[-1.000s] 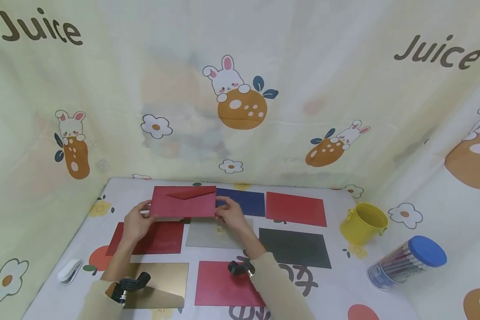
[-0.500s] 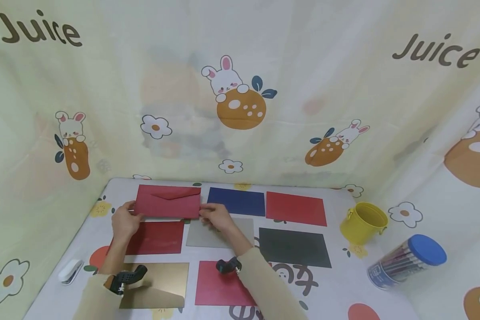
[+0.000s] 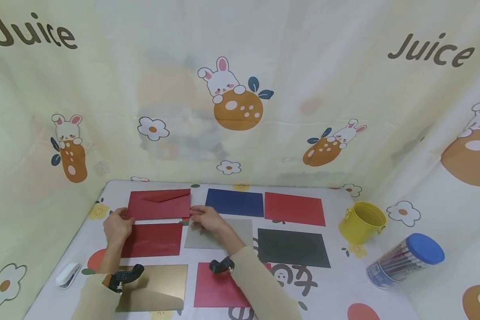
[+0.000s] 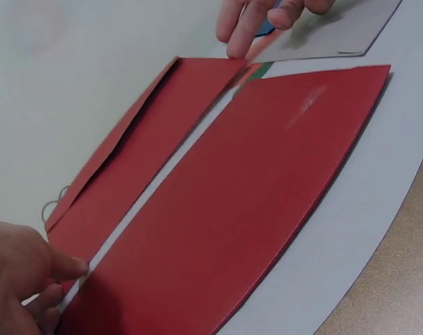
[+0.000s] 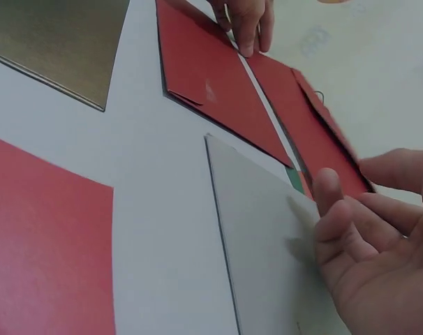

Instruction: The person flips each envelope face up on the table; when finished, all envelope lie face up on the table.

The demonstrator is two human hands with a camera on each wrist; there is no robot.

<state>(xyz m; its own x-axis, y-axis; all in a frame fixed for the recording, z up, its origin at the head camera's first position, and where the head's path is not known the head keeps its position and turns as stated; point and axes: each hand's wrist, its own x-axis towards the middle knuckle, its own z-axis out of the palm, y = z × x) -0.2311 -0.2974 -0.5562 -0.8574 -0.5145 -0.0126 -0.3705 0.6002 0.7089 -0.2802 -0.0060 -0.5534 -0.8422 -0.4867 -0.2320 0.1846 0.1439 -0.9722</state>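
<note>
A red envelope [image 3: 158, 206] with its flap slightly raised lies at the table's back left, close behind a darker red envelope [image 3: 154, 240]. At its near left corner, my left hand [image 3: 118, 226] pinches the edge; in the left wrist view a fingertip [image 4: 79, 266] sits right at that corner. My right hand [image 5: 386, 244] is at the opposite short end, fingers loosely bent with the tips right by the edge. Under this hand lies a pale grey envelope [image 3: 220, 240], partly covered by it in the head view.
Other envelopes lie in rows: blue [image 3: 234, 202], bright red [image 3: 295, 209], dark green [image 3: 293, 247], gold [image 3: 156, 289] and pinkish red [image 3: 220, 286]. A yellow bucket [image 3: 360, 224] and a blue-lidded tub of pens [image 3: 404, 262] stand right. A white stapler [image 3: 68, 274] lies left.
Both hands have carried the red envelope leftward and down, to behind the darker red one. The blue envelope, partly covered before, now shows fully. My right hand's fingers have loosened.
</note>
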